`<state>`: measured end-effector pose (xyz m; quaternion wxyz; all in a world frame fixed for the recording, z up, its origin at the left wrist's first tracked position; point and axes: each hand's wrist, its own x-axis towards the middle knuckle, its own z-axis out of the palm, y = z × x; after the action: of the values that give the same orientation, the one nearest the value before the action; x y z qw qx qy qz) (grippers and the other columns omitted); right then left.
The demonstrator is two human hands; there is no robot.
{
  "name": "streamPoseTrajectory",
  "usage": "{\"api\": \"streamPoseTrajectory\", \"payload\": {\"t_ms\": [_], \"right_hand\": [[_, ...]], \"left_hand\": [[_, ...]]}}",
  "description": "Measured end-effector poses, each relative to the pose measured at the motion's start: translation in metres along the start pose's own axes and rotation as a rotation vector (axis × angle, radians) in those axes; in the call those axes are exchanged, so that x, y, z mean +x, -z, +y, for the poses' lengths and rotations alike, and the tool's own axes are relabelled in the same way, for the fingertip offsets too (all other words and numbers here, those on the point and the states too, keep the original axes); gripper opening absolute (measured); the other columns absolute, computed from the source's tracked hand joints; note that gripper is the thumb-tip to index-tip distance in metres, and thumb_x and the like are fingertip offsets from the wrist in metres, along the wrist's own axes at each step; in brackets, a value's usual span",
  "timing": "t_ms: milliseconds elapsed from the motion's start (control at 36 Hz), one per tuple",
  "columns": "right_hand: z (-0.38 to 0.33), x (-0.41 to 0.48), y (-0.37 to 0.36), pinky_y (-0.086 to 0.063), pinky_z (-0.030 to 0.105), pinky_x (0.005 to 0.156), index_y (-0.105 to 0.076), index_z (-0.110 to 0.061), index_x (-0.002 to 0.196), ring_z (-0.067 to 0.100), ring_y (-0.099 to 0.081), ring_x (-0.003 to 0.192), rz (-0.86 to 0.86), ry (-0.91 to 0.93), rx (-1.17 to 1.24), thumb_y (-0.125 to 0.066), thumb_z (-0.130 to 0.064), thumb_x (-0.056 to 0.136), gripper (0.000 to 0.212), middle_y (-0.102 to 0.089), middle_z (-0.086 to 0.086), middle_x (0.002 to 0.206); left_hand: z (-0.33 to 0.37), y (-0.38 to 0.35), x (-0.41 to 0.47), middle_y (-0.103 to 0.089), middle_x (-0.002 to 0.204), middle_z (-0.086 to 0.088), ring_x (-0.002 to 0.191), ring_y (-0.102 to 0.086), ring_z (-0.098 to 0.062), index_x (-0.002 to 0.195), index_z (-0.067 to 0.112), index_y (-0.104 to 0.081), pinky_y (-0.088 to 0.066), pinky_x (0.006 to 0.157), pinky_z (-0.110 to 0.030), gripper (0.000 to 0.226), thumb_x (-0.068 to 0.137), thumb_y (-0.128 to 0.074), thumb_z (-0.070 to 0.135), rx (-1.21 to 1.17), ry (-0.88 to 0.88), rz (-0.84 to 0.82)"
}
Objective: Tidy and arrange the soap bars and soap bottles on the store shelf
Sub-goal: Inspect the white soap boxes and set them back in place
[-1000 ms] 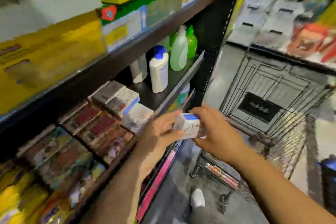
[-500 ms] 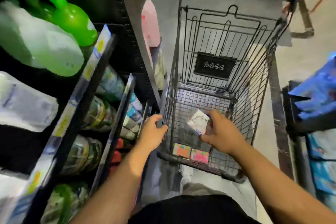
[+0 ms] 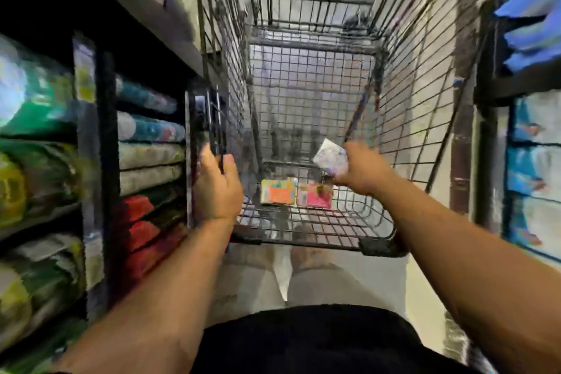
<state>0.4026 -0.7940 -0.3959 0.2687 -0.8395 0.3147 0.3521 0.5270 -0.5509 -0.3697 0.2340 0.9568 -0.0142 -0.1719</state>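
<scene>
My right hand (image 3: pixel 359 168) holds a small white soap box (image 3: pixel 330 156) inside the wire shopping cart (image 3: pixel 379 240), above its floor. Two soap boxes lie on the cart floor near the front: a yellow-orange one (image 3: pixel 278 191) and a pink one (image 3: pixel 314 196). My left hand (image 3: pixel 217 188) rests on the cart's front left corner with its fingers loosely bent against the wire. The shelf unit (image 3: pixel 91 136) stands at the left, its rows stacked with green, white and red packs.
A second shelf (image 3: pixel 531 82) with blue and white packs stands to the right of the cart. The cart fills the narrow aisle between the two shelves. My legs and dark shirt show below the cart's near edge.
The view swung from the soap shelf down into the cart. My right hand carried the white soap box from the shelf into the cart, and my left hand let go of it and moved to the cart's corner.
</scene>
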Motion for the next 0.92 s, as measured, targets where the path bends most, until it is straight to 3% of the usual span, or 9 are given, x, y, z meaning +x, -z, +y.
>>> {"api": "streamPoseTrajectory", "payload": {"t_ms": [167, 333, 417, 472, 556, 722, 833, 917], "right_hand": [[0.013, 0.041, -0.036, -0.044, 0.032, 0.062, -0.055, -0.016, 0.106, 0.028, -0.059, 0.085, -0.094, -0.047, 0.026, -0.088, -0.044, 0.067, 0.058, -0.063, 0.008, 0.102], [0.013, 0.066, -0.056, -0.032, 0.025, 0.050, -0.057, -0.015, 0.104, 0.019, -0.053, 0.074, -0.124, -0.020, 0.081, -0.085, -0.023, 0.075, 0.042, -0.058, 0.006, 0.103], [0.012, 0.076, -0.062, -0.045, 0.029, 0.071, -0.059, -0.017, 0.116, 0.021, -0.052, 0.088, -0.116, 0.003, 0.082, -0.086, -0.023, 0.072, 0.052, -0.053, 0.009, 0.116], [0.010, 0.081, -0.065, -0.043, 0.034, 0.088, -0.057, -0.020, 0.126, 0.027, -0.050, 0.106, -0.117, 0.011, 0.050, -0.086, -0.025, 0.072, 0.062, -0.046, 0.009, 0.120], [0.008, 0.088, -0.067, -0.038, 0.033, 0.090, -0.056, -0.020, 0.127, 0.030, -0.044, 0.118, -0.103, 0.046, -0.007, -0.084, -0.029, 0.075, 0.060, -0.045, 0.007, 0.118], [0.002, 0.099, -0.068, -0.038, 0.040, 0.099, -0.051, -0.023, 0.133, 0.030, -0.047, 0.118, -0.092, 0.110, -0.127, -0.081, -0.042, 0.076, 0.067, -0.057, 0.008, 0.128], [0.001, 0.097, -0.069, -0.040, 0.041, 0.102, -0.043, -0.028, 0.144, 0.030, -0.044, 0.124, -0.117, 0.091, -0.102, -0.081, -0.042, 0.076, 0.079, -0.050, 0.008, 0.133], [0.004, 0.093, -0.073, -0.038, 0.040, 0.102, -0.040, -0.032, 0.147, 0.031, -0.040, 0.126, -0.112, 0.088, -0.044, -0.075, -0.049, 0.082, 0.076, -0.045, 0.008, 0.129]], "left_hand": [[-0.005, 0.000, 0.002, -0.068, 0.117, -0.018, 0.096, -0.062, -0.047, 0.147, 0.007, -0.035, -0.039, 0.067, -0.040, 0.057, 0.099, -0.037, 0.038, 0.016, -0.055, 0.025], [-0.006, -0.004, 0.001, -0.067, 0.120, -0.018, 0.096, -0.063, -0.047, 0.148, 0.007, -0.033, -0.045, 0.071, -0.045, 0.061, 0.097, -0.040, 0.039, 0.053, -0.051, 0.031], [-0.005, -0.003, 0.000, -0.067, 0.119, -0.016, 0.095, -0.064, -0.046, 0.148, 0.006, -0.034, -0.047, 0.072, -0.046, 0.060, 0.097, -0.041, 0.037, 0.047, -0.046, 0.036], [-0.006, -0.003, 0.000, -0.067, 0.120, -0.016, 0.096, -0.064, -0.046, 0.147, 0.007, -0.035, -0.048, 0.073, -0.046, 0.060, 0.096, -0.042, 0.037, 0.039, -0.051, 0.043], [-0.006, -0.004, 0.001, -0.068, 0.117, -0.014, 0.093, -0.065, -0.045, 0.146, 0.007, -0.035, -0.050, 0.072, -0.047, 0.058, 0.096, -0.043, 0.036, 0.035, -0.068, 0.039], [-0.007, -0.003, 0.001, -0.069, 0.115, -0.014, 0.093, -0.065, -0.044, 0.146, 0.008, -0.034, -0.047, 0.069, -0.043, 0.058, 0.097, -0.043, 0.036, 0.043, -0.082, 0.026], [-0.007, -0.003, 0.001, -0.069, 0.117, -0.014, 0.094, -0.065, -0.045, 0.145, 0.010, -0.034, -0.046, 0.068, -0.042, 0.056, 0.096, -0.043, 0.036, 0.034, -0.078, 0.023], [-0.008, -0.003, 0.001, -0.068, 0.120, -0.010, 0.094, -0.066, -0.043, 0.143, 0.021, -0.029, -0.049, 0.071, -0.044, 0.053, 0.095, -0.040, 0.041, 0.031, -0.068, 0.013]]}}
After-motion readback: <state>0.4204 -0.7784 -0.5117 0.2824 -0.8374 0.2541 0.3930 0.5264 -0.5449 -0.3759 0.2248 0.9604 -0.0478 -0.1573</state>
